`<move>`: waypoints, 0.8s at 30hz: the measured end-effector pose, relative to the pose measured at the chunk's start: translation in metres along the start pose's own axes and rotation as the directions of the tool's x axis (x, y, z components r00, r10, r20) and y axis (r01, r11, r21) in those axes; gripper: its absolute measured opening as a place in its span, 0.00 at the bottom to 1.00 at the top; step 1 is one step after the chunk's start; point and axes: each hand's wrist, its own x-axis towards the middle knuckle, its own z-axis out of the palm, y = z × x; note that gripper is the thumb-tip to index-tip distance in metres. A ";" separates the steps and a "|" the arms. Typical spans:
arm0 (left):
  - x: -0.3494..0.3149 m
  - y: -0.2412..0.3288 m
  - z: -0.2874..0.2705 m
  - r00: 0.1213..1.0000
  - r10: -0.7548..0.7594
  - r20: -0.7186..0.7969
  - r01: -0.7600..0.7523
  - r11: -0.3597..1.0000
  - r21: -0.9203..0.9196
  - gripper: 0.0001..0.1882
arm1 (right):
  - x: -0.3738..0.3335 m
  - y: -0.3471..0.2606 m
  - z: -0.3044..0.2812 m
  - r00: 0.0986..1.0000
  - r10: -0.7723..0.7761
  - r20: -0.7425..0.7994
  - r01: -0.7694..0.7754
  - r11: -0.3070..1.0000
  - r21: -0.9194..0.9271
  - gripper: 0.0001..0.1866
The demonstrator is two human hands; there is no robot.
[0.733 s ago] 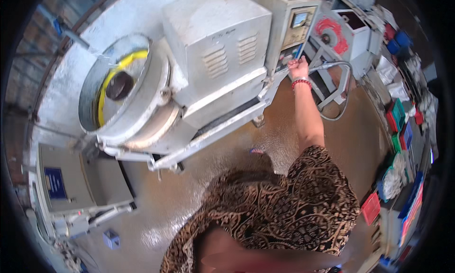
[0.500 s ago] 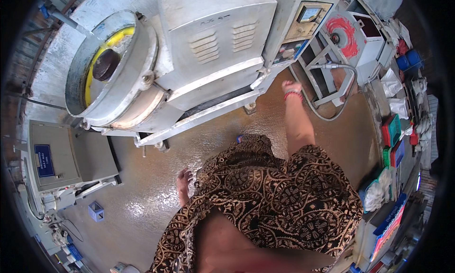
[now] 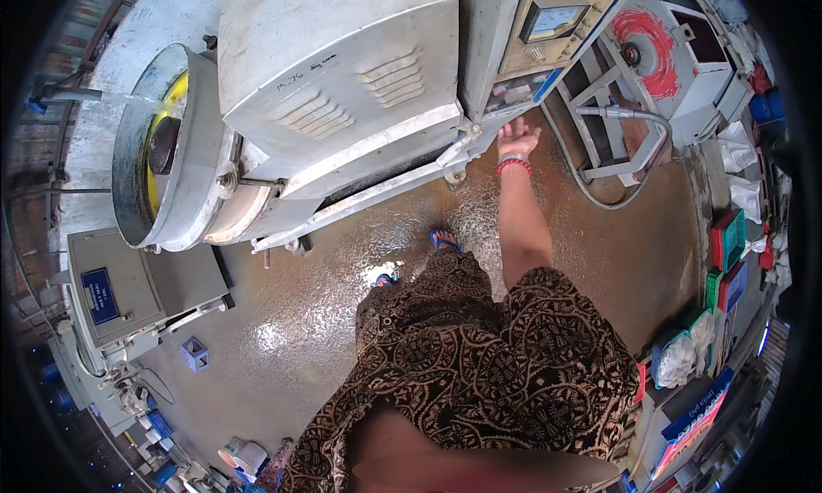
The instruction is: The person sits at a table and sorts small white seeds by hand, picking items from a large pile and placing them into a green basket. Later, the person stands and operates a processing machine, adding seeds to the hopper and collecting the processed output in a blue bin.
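Observation:
My right hand (image 3: pixel 518 139) reaches forward, palm up, its fingers apart and slightly curled, with nothing in them. A red bracelet (image 3: pixel 514 163) circles that wrist. The hand is just below the lower edge of a grey control box (image 3: pixel 484 56) that has a small screen (image 3: pixel 555 20). Whether the fingertips touch the box, I cannot tell. My left hand is out of sight. Left of the box stands a large grey machine (image 3: pixel 342 74) with louvred vents. At its left end, a round metal tub (image 3: pixel 193 142) has a yellow inner ring (image 3: pixel 178 91) and a dark rounded block (image 3: pixel 163 146) inside.
A tap pipe (image 3: pixel 77 94) runs water into the tub. The brown floor (image 3: pixel 342 339) shines wet. A grey hose (image 3: pixel 591 204) loops beside a metal frame at right. At left are a grey cabinet (image 3: pixel 116 279) and a small blue stool (image 3: pixel 195 353); stacked baskets (image 3: pixel 729 240) line the right.
My right hand has gone from closed to fingers apart, nearer the control box. My left hand has dropped out of view. My view has shifted, and my sandalled feet now show.

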 end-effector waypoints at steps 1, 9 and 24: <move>-0.006 0.007 0.004 1.000 0.019 0.008 -0.019 0.999 -0.036 0.17 | 0.009 -0.007 0.006 0.999 -0.039 -0.035 0.040 0.999 0.011 0.25; -0.031 0.116 0.059 0.987 0.130 -0.099 -0.126 0.991 0.052 0.17 | 0.063 -0.037 0.018 0.997 0.047 0.056 -0.038 0.987 -0.158 0.27; -0.089 0.062 0.084 0.936 -0.098 -0.337 0.139 0.985 0.100 0.17 | 0.104 -0.065 -0.004 0.982 0.066 0.175 -0.018 0.965 -0.261 0.33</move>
